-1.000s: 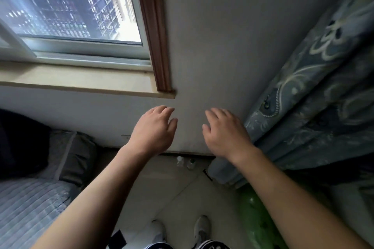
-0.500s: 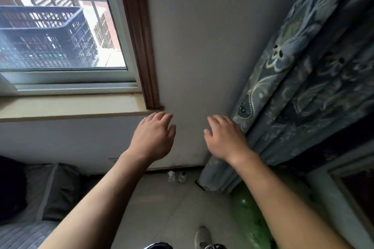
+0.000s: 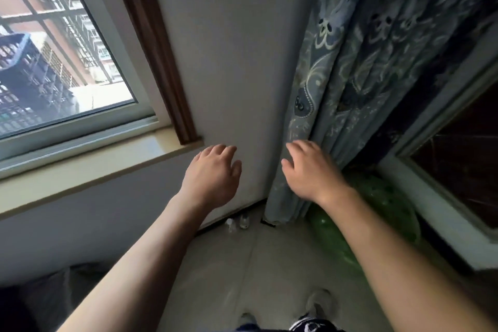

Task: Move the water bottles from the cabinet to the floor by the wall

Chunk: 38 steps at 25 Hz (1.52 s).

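Note:
Two small clear water bottles (image 3: 238, 222) stand side by side on the tiled floor, right against the white wall (image 3: 237, 67), below my hands. My left hand (image 3: 211, 175) hovers in the air with relaxed fingers and holds nothing. My right hand (image 3: 310, 168) is held out at the same height, fingers loosely spread and empty, close to the edge of the blue patterned curtain (image 3: 363, 62). No cabinet is in view.
A window with a brown frame (image 3: 151, 43) and a pale sill (image 3: 89, 167) fills the left. A green bag or ball (image 3: 377, 213) lies under the curtain. A white-framed dark panel (image 3: 458, 159) is on the right. My shoes (image 3: 318, 302) show at the bottom edge.
The view has swung right and tilted up: the window slid left and the curtain and dark panel came into view. Both hands stayed raised and empty, and the bottles have not moved.

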### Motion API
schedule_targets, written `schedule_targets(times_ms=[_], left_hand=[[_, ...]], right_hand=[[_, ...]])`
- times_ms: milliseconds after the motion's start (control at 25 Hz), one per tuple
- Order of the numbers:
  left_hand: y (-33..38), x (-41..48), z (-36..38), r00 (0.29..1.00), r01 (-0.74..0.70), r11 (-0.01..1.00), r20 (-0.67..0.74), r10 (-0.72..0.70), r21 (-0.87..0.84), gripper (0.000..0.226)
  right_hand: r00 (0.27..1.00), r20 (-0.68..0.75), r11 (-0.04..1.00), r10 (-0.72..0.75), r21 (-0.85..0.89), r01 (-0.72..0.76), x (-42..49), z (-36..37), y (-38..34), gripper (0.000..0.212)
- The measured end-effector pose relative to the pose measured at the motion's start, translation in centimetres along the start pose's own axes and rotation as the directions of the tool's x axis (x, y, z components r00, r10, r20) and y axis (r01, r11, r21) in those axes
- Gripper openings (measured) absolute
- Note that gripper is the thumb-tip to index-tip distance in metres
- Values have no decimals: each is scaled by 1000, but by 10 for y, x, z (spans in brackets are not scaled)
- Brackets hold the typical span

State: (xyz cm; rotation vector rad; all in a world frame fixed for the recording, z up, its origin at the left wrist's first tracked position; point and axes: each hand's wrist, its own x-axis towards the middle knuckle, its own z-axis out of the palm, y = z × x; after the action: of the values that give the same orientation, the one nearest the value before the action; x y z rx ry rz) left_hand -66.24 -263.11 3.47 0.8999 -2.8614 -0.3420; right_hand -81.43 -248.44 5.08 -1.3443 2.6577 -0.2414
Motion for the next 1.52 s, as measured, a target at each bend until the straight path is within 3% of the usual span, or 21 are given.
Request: schedule_targets(times_ms=[600,1080,1520], left_hand=[[128,-38,10,968,-246,969,52,246,-13,45],[321,-132,54,944,-312,949,96,316,-47,40],[493,-203,92,863,-475,872,129,488,-118,44]], right_hand=[[965,-44,966,258,42,-256,-142,-19,95,51],[923,-91,927,374,76,-368,-342,-29,240,54],[827,-167,843,537,88,-530,-505,-50,351,50]])
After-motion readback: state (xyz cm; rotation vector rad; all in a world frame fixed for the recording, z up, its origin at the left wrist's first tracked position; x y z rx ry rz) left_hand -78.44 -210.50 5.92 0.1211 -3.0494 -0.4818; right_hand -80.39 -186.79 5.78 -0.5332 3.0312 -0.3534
